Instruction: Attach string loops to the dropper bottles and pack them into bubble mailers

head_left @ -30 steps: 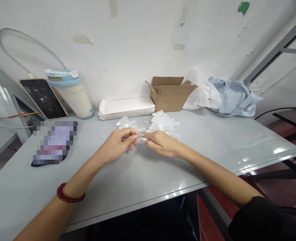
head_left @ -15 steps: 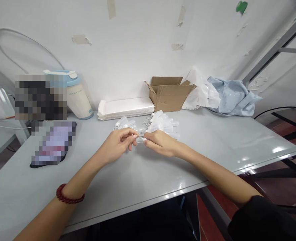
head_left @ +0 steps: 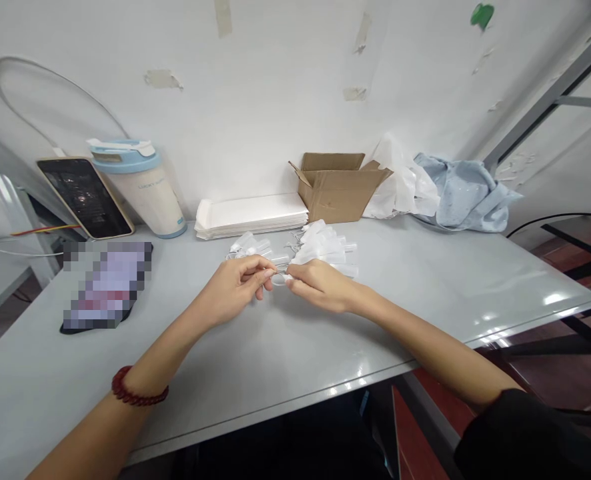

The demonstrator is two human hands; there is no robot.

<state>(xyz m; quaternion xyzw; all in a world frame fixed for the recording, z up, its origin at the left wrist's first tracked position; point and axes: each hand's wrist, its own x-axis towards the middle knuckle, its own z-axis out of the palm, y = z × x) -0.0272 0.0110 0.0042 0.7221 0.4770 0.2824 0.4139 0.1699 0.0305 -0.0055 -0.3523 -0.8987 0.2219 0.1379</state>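
Observation:
Between my hands is a thin, pale loop of cord [head_left: 278,281]. My left hand [head_left: 234,287] pinches one side of the loop between thumb and forefinger, its other fingers curled. My right hand [head_left: 321,285] is closed around a small white piece at the loop's other end; most of that piece is hidden in the fist. Just behind the hands lie two piles of clear and white plastic tubes with cords, a smaller left pile [head_left: 249,245] and a larger right pile [head_left: 320,243].
Along the wall stand a stack of flat white cartons [head_left: 253,215], an open cardboard box [head_left: 343,195], a white plastic bag [head_left: 400,180] and a light blue cloth [head_left: 468,193]. At left are a tumbler [head_left: 150,193], a propped phone [head_left: 88,197] with a cable, and a blurred flat item [head_left: 108,287].
Both hands hold nearly the same place and grip. The loop between them has shifted very slightly. The phone and tumbler lid at left, blurred before, now show clearly.

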